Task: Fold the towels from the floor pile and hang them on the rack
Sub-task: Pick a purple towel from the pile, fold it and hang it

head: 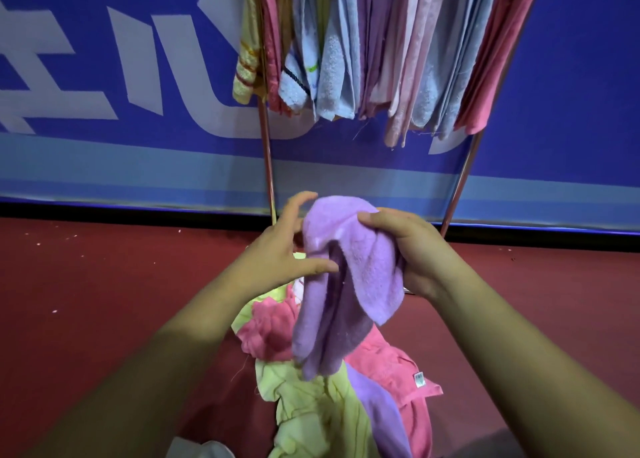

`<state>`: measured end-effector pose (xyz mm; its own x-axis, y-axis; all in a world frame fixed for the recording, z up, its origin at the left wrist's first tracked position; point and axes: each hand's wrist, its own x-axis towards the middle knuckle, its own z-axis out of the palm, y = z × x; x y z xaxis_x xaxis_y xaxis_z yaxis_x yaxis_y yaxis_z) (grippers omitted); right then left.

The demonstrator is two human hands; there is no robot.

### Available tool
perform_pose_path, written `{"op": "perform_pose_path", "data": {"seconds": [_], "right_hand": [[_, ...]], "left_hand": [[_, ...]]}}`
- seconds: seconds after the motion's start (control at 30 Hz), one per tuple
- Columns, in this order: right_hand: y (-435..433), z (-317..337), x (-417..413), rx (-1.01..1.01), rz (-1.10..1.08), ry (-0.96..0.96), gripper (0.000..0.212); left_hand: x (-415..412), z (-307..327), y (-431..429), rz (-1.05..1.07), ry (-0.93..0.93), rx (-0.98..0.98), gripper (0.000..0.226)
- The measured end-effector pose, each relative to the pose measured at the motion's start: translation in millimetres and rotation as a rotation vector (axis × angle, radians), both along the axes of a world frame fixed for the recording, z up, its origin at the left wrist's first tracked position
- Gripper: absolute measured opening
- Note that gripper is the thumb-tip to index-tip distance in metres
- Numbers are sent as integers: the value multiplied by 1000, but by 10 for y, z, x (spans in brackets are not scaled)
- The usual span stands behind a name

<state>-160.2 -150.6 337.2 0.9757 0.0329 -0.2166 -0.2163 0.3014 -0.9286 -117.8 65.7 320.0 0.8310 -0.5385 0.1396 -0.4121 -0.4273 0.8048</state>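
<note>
Hanging from the right hand (401, 250), a purple towel (343, 277) droops in loose, uneven folds in front of the rack (267, 153), low down between its two thin metal legs. That hand grasps the towel's upper right part, with the thumb laid over the front and the fingers hidden behind the cloth. The left hand (280, 250) is released, fingers spread and lightly curved, its thumb tip touching the towel's left edge (the other fingers stand just clear of the cloth). Below the held towel, on the near side of the rack, the pile (311, 405) lies on the red floor (104, 302). It is a crumpled heap of yellow, pink and purple towels, one pink one showing a small white label. Up on the rack the hung towels (346, 59) are packed side by side, yellow, pink, blue and lilac, their lower ends well above both hands. Behind the rack stands a blue banner (138, 77) with large white shapes.
</note>
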Motion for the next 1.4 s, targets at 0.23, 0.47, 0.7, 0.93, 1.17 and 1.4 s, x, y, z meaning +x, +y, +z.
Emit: {"op": "perform_pose_path", "data": {"seconds": [0.23,0.47,0.7,0.93,1.17,1.4], "right_hand": [[-59,-81,61,-192,-83,14,9],[105,-124,-20,-555,115,-339,25],[183,-159,15,-575,74,-375,19],[-56,-61,89,-760,-53,-371,21],[-387,-120,183,-984,-169,-342,14],[-131,38,7,-609,31,-313,8]], "left_hand": [[4,54,-124,39,58,-333,19],[-29,112,-175,194,152,-396,34],[24,73,-176,179,37,-221,22],[140,1,93,60,-175,311,15],[285,-44,284,143,20,130,15],[61,51,77,-91,345,-277,59]]}}
